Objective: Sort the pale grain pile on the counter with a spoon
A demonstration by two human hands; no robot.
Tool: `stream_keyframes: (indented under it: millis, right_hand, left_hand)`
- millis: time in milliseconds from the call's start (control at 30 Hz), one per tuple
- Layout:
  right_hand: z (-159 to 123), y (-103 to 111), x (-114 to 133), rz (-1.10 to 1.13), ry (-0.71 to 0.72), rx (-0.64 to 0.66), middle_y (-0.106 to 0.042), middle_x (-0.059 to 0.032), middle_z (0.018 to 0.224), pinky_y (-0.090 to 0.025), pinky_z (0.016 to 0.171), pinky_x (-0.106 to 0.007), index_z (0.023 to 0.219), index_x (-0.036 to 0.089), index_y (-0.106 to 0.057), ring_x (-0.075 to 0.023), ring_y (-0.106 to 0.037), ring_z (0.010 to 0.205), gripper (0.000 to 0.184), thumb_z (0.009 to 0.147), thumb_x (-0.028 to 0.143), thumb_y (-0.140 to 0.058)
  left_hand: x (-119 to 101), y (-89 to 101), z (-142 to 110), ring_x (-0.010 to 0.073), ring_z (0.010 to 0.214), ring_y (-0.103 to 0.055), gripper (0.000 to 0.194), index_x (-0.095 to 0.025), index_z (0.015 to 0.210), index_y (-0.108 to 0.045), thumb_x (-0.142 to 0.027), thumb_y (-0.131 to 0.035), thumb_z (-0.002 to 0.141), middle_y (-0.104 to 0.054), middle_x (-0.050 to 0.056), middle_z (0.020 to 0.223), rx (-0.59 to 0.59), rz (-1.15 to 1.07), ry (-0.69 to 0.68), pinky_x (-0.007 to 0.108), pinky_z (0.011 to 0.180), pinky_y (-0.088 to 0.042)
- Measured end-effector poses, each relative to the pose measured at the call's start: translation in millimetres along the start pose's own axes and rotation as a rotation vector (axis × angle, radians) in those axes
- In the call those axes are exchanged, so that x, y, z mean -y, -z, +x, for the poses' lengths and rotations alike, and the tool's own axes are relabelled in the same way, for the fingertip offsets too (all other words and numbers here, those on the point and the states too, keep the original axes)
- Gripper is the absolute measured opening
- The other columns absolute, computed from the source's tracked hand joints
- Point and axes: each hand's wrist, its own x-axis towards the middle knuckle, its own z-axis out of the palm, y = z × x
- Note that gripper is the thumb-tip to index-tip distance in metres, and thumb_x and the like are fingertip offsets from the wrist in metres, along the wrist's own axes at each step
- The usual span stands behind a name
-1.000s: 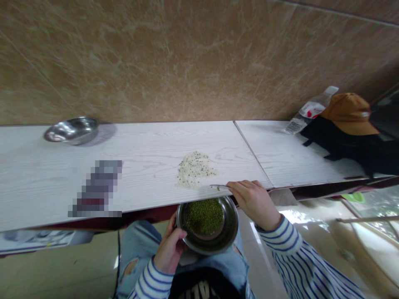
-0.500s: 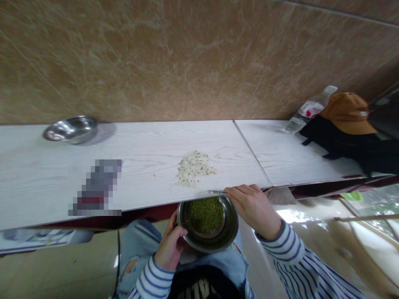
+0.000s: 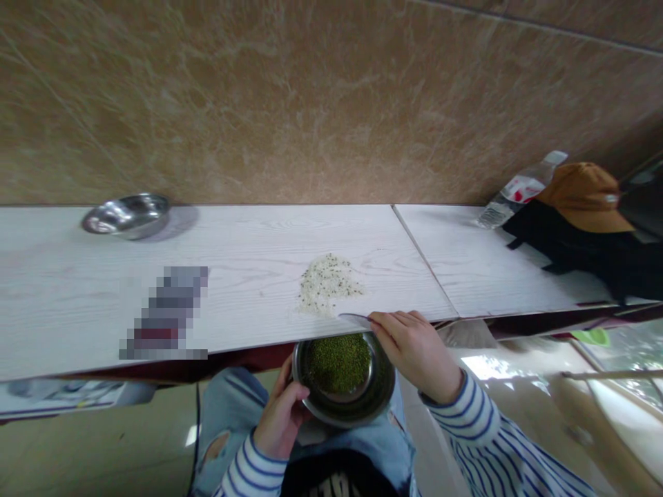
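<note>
Holding a steel bowl [image 3: 383, 376] by its left side with the left hand [image 3: 282, 417], with the thumb over the rim. Supporting it above the lap, just off the front edge of the tabletop [image 3: 248, 283]. Filled partway with small green beans [image 3: 340, 362], gathered more toward the far side than the near one. Gripping a thin metal utensil [image 3: 354, 319] in the right hand [image 3: 417, 355], with fingers closed around its handle. Pointing it leftward above the tabletop's front edge, just beside the near border of a pile of white grains [image 3: 330, 283] flecked with dark green bits. Too small to tell its load, or any contact between its tip and the tabletop. Also in view, well apart: to the left, a second steel bowl [image 3: 129, 217] and a pixelated object [image 3: 168, 310]; to the right, a clear bottle [image 3: 521, 190] leaning beside a brown cap [image 3: 585, 197] on dark fabric [image 3: 585, 245].
</note>
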Motion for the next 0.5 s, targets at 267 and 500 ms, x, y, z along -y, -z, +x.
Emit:
stream_keyframes:
  millis: [267,500]
  right_hand:
    - [34.1,-14.2,36.5,0.013,0.093,0.029,-0.067,-0.0014,0.082,-0.034,0.074,-0.028,0.102,0.022,-0.058,-0.0140,-0.059,0.079,0.022,0.092,0.025,-0.038]
    - [53.9,-25.0,37.2,-0.032,0.041,0.029,-0.067,-0.0030,0.083,-0.034,0.072,-0.028,0.101,0.021,-0.057,-0.0146,-0.060,0.078,0.022,0.092,0.028,-0.038]
  left_hand:
    - [-10.2,3.0,-3.6,0.0153,0.070,-0.051,0.072,-0.023,0.124,-0.045,-0.010,-0.054,0.054,-0.062,0.002,0.096,-0.025,-0.037,-0.016,0.025,0.052,-0.042]
    - [-14.6,8.9,-2.1,0.0166,0.071,-0.052,0.075,-0.022,0.128,-0.043,-0.010,-0.055,0.055,-0.062,0.004,0.097,-0.040,-0.064,-0.030,0.027,0.052,-0.043]
